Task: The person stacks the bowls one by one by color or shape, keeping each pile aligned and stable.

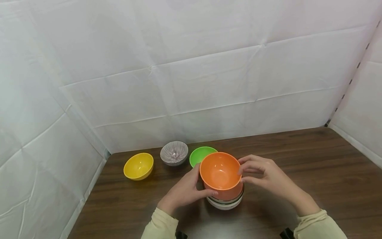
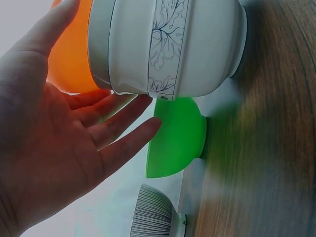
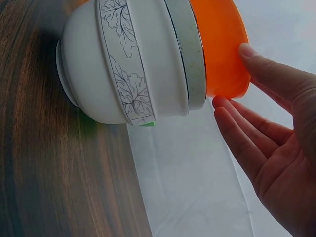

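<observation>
An orange bowl sits atop a stack of white bowls; the white bowl lower down carries a grey leaf-patterned band. My left hand holds the orange bowl from the left, thumb across its near wall and fingers around the far side. In the left wrist view, fingertips of that hand reach beside the white bowls. From the right, my right hand holds the orange bowl with the thumb at its rim and the other fingers along its far wall.
A green bowl stands just behind the stack, partly hidden by the orange one. Farther left are a striped grey bowl and a yellow bowl. White sheeting rises behind the brown wooden table and at both sides.
</observation>
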`<state>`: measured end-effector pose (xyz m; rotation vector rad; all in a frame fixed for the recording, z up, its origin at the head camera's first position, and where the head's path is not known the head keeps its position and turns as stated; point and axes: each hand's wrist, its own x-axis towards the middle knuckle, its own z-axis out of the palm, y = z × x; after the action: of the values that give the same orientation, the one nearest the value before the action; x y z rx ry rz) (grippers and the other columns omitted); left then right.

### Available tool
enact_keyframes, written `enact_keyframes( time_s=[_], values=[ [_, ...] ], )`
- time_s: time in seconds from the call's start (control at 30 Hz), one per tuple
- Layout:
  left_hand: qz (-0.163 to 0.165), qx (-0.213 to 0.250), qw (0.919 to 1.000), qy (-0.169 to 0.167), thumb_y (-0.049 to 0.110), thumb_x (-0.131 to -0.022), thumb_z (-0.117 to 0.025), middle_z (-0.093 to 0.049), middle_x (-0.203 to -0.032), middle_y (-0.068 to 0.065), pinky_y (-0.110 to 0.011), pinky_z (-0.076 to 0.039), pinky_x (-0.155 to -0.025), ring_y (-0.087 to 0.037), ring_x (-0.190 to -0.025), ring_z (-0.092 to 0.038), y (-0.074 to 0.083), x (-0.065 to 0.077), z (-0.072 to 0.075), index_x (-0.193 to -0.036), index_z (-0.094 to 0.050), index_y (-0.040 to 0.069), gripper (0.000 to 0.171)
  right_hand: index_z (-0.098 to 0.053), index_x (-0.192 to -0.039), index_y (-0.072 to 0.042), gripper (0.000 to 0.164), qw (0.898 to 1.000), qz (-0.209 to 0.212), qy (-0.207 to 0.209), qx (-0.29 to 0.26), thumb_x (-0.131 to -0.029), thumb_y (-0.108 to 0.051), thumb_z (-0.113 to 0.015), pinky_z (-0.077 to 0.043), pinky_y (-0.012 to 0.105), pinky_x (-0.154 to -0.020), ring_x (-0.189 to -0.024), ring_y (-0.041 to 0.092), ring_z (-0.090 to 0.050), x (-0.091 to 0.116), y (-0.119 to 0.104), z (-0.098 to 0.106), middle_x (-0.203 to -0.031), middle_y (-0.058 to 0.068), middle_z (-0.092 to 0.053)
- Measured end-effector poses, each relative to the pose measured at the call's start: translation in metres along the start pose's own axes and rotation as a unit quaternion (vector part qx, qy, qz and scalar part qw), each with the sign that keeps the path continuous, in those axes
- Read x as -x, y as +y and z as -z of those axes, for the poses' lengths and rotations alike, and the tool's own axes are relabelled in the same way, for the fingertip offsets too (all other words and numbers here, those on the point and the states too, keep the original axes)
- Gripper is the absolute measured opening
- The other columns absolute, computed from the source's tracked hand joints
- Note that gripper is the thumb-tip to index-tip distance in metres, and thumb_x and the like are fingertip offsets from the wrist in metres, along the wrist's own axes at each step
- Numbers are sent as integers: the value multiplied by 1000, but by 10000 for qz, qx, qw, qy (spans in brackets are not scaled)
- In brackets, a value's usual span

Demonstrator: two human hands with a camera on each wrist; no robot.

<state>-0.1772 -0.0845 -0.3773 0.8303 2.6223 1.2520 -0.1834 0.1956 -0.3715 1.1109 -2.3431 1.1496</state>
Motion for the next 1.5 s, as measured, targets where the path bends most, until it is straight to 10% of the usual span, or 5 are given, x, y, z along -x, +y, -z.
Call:
enact_keyframes(
  time_s=[1.1,1.5],
  values=[
    [-132,-224,9997,-34,53,-71,-76,-48,-142,-1,-49,-42,-108,-15,-126,-46,-2,1,2,-144,-31,17,93,-68,-93,-26,18,9991,-261,-323,76,-78,-34,-75,-61,46,-79,-103,16,-60,1,-7,3,-111,0,-65],
    [-69,-305,9995,-51,54,-72,-76,-52,-139,2,-49,-44,-105,-13,-122,-49,-2,1,2,-143,-35,19,89,-56,-130,-12,63,9944,-867,-518,-298,-76,-40,-75,-58,44,-86,-109,17,-61,2,-3,2,-124,1,-64]
  ],
)
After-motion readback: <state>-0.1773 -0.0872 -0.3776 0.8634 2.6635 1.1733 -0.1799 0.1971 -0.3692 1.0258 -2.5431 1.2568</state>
